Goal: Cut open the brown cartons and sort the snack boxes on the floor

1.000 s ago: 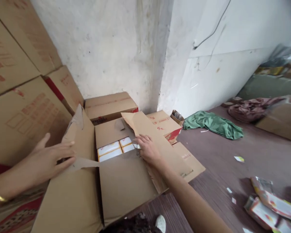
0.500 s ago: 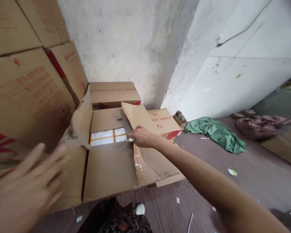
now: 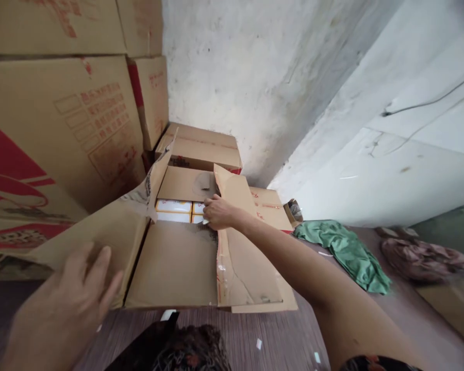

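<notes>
An open cardboard carton lies on the floor with its flaps spread. White packets with yellow edges show through the gap between its inner flaps. My right hand is closed at the right edge of that gap, its fingers curled on a packet or the flap edge; which one I cannot make out. My left hand is near the camera with fingers stretched out, resting on the carton's left flap.
Tall stacked cartons with red print stand at the left. Closed cartons sit behind and to the right against the white wall. A green cloth and a brownish bundle lie on the floor at the right.
The view has swung left and closer to the carton. My left hand has come back onto the left flap. My right hand stays curled at the gap over the packets.
</notes>
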Available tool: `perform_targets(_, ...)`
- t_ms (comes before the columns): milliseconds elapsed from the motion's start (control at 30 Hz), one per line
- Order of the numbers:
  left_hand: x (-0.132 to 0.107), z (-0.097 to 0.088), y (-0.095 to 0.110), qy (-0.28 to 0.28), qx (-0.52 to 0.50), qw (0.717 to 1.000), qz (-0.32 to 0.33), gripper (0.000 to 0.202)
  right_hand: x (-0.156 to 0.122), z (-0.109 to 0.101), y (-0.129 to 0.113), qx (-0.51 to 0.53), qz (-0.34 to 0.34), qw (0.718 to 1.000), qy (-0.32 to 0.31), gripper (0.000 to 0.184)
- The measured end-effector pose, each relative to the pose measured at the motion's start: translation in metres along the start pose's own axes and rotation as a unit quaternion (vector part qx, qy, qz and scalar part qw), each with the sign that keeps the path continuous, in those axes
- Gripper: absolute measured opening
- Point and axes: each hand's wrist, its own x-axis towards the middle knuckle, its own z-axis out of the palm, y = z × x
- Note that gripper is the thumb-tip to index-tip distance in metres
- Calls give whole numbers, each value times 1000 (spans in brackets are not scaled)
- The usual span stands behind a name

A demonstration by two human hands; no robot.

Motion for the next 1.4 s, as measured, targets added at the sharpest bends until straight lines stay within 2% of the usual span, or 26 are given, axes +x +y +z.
perform_targets(100, 18, 21, 47, 60, 40, 997, -2, 33, 4, 6, 5, -3, -28, 1000, -12, 33)
perform_targets(167, 34, 44, 68, 95, 35, 995, -16, 34, 6, 9, 9, 3, -49, 999, -11, 35)
perform_targets(200, 42, 58, 75, 88, 26, 996, -20, 36, 6, 10, 12, 5, -60, 998, -8, 36)
perform_targets(267, 61, 89, 81, 16, 0, 998, -62, 41, 6, 12, 16, 8, -80, 997, 1, 34)
perform_targets(333, 78, 117, 78, -93, -24, 984, -149, 47, 5, 13, 19, 11, -97, 995, 14, 33)
perform_targets(433, 93, 139, 68, -191, -45, 951, -239, 50, 6, 16, 21, 22, -125, 991, 31, 32)
perform_targets(533, 95, 138, 65, -222, -61, 936, -267, 49, 8, 19, 22, 31, -153, 987, 35, 34)
perform_targets(700, 93, 130, 73, -249, -55, 919, -300, 52, 10, 27, 23, 29, -161, 985, 48, 32)
perform_targets(967, 91, 129, 77, -242, -63, 911, -327, 49, 7, 44, 26, 48, -211, 972, 95, 27)
perform_targets(1167, 92, 129, 75, -254, -88, 909, -318, 48, 15, 51, 29, 49, -213, 973, 78, 25)
perform_targets(1300, 110, 141, 92, -248, -75, 893, -368, 52, 22, 54, 33, 48, -231, 970, 64, 26)
perform_targets(1400, 127, 153, 108, -236, -46, 876, -418, 55, 24, 56, 29, 57, -206, 975, 58, 28)
